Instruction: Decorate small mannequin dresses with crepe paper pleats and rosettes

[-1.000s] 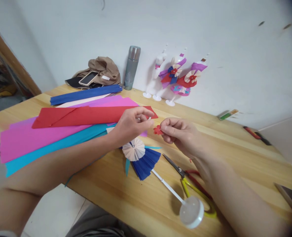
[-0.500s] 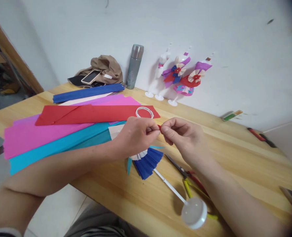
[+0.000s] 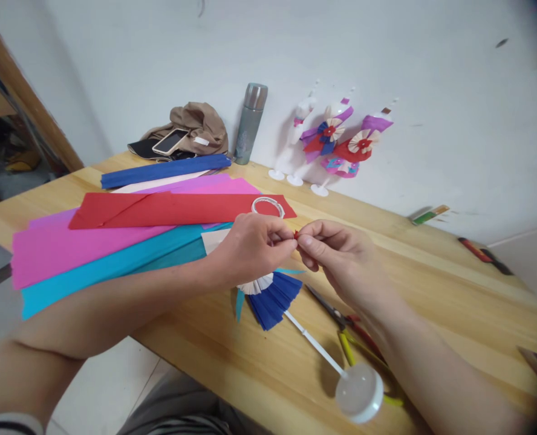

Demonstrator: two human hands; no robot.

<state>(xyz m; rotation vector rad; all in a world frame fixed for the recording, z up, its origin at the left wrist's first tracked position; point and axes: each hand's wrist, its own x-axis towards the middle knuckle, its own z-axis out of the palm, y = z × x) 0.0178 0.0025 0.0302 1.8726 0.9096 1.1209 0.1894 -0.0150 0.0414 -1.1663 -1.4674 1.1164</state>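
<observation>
The red piece (image 3: 296, 234) is right of the middle of the frame, held up over the table (image 3: 432, 290) and mostly hidden by fingertips. The left hand (image 3: 262, 248) has thumb and forefinger pinched together on its left side; the right hand (image 3: 336, 248) pinches it from the right, thumb against forefinger, its other fingers curled. The two pinches almost meet, so the shape of the piece cannot be made out.

It looks like paper: next to no weight, soft, quick to crease or tear. A light pinch with the tips, at the edge, should suit it best; a hard pull from both sides could rip it.

Just behind the left hand, the tape roll (image 3: 268, 199) lies on the red paper (image 3: 169, 212). Below the hands, in the lower middle, is a pleated blue skirt (image 3: 275, 300) on a white stem (image 3: 316, 346), which runs to a round base (image 3: 359, 393). The scissors (image 3: 336, 317) lie beside the stem, partly behind the right forearm. Pink paper (image 3: 78, 257) and turquoise paper (image 3: 69, 293) spread at left. Upper middle, near the wall, stand a flask (image 3: 250, 127) and three dressed figures (image 3: 327, 130).
</observation>
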